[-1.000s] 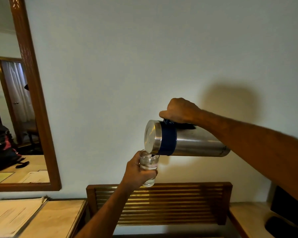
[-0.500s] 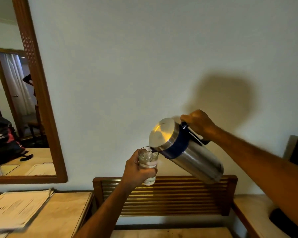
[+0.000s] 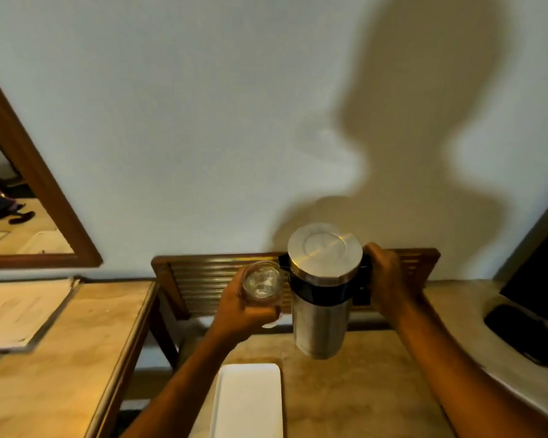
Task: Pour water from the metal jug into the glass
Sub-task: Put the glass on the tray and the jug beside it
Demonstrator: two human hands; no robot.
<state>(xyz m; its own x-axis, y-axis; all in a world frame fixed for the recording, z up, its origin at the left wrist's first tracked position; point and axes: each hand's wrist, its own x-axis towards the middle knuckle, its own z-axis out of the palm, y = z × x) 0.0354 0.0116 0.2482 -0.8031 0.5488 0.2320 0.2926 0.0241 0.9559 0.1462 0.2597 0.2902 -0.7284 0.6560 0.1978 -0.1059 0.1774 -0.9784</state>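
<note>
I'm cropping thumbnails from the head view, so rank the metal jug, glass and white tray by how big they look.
1. metal jug
2. white tray, cut off by the frame's bottom edge, so jug versus tray is unsure
3. glass, clearly smallest

1. The right hand (image 3: 385, 278) covers the handle of the metal jug (image 3: 321, 292).
2. The left hand's fingers (image 3: 271, 314) hide the lower part of the glass (image 3: 261, 281).
3. The bottom edge cuts off the white tray (image 3: 247, 403).
4. The papers (image 3: 19, 311) are too blurred to read.
</note>
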